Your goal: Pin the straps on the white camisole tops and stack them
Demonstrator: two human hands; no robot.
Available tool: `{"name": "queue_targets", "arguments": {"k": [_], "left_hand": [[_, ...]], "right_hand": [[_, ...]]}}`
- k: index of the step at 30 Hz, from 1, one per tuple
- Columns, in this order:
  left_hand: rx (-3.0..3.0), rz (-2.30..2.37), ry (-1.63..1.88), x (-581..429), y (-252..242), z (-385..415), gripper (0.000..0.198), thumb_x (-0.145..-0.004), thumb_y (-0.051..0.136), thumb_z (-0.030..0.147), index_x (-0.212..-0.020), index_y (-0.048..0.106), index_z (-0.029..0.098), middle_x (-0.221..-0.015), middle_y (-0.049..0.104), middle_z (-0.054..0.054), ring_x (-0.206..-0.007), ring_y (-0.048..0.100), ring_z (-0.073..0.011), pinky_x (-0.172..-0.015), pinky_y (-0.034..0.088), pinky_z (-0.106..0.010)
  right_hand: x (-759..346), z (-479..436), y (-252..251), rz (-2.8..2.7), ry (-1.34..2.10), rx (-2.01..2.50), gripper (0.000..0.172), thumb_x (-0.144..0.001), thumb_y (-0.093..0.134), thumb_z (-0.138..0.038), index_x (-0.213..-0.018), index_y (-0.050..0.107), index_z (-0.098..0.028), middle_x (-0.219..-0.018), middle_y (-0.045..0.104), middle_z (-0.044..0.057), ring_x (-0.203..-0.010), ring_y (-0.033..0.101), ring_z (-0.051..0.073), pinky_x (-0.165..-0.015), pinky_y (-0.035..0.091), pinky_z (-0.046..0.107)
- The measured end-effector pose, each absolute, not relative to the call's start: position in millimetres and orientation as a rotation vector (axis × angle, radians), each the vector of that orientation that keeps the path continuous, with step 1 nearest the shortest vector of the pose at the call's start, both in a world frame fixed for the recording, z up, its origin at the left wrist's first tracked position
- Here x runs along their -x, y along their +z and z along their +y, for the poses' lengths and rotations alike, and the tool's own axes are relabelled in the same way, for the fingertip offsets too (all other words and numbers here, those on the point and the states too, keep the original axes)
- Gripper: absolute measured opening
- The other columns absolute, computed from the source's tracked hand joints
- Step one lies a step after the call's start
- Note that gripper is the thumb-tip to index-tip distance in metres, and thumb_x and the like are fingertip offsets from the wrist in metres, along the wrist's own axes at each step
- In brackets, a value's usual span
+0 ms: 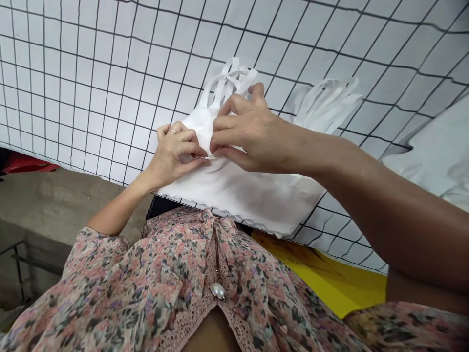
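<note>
A white strappy garment (pixel 252 195) lies across the near edge of the table, its looped straps pointing away from me. My left hand (pixel 178 151) pinches the fabric at its middle edge, thumb and fingertips together; a ring sits on one finger. Close beside it, my right hand (pixel 249 132) is closed on the same edge with thumb and fingers, its little finger raised. The fingertips of both hands nearly touch. Behind my right wrist, a bundle of white straps (pixel 326 105) rests on the cloth.
A white cloth with a black grid (pixel 91 73) covers the table. More white fabric (pixel 436 151) lies at the right. Below the near edge are a yellow surface (pixel 330 278), a red object (pixel 29 162) and a dark metal frame (pixel 18 269).
</note>
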State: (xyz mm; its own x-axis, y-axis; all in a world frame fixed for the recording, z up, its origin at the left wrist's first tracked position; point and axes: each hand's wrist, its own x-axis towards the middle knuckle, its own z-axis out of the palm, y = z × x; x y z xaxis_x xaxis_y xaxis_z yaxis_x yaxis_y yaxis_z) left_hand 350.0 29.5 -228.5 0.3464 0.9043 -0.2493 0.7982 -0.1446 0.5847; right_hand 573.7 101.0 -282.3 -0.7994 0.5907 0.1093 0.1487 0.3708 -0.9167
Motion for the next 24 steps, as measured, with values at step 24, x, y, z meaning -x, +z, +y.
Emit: {"name": "queue_targets", "arguments": {"k": [24], "left_hand": [[-1.978, 1.429, 0.149, -347.3, -226.6, 34.1, 0.017, -0.096, 0.079, 0.047, -0.092, 0.083, 0.030, -0.081, 0.064, 0.001, -0.101, 0.055, -0.0227, -0.106, 0.030, -0.045]], "right_hand": [[-575.7, 110.2, -273.9, -2.478, 1.199, 0.348, 0.041, -0.110, 0.045, -0.033, -0.081, 0.070, -0.019, -0.079, 0.061, 0.005, -0.117, 0.058, 0.029, -0.116, 0.031, 0.071]]}}
